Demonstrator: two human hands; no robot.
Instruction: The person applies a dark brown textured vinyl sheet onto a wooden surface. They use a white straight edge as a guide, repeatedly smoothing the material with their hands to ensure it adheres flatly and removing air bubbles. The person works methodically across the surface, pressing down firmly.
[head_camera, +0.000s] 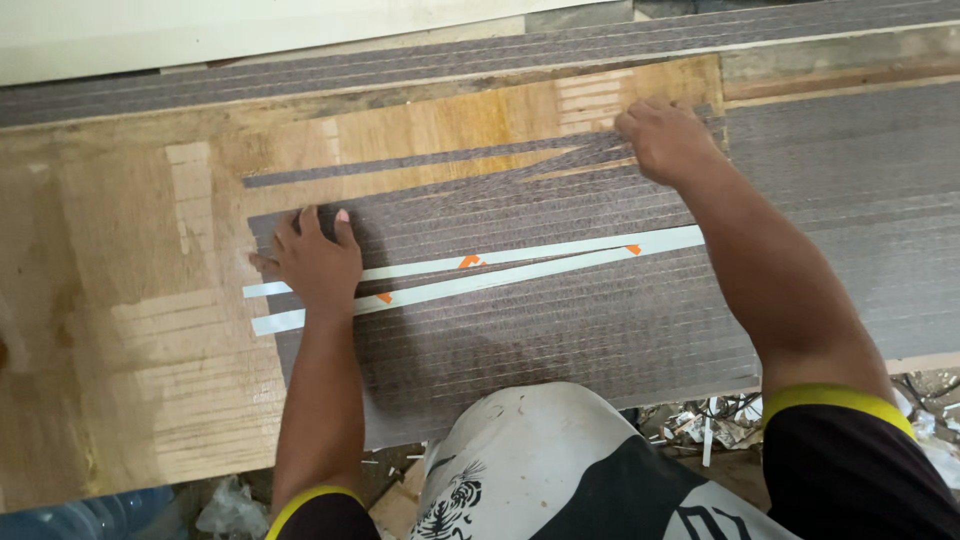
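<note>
Left hand (318, 262) is flat, fingers spread, palm down on the near-left end of the grey-brown veneer strips (560, 300); it grips nothing, just presses. It also covers the left part of the 2 white strips (520, 268), whose free ends poke out to its left. Right hand (668, 140) is curled over the far end of 1 loose veneer strip (420, 162); we cannot tell if the fingers pinch it or only press. All strips run long-axis left to right across the wooden table (130, 330). The loose strip lies beyond the left hand, so the right hand is nearer. Small orange marks (470, 262) sit on the white strips.
</note>
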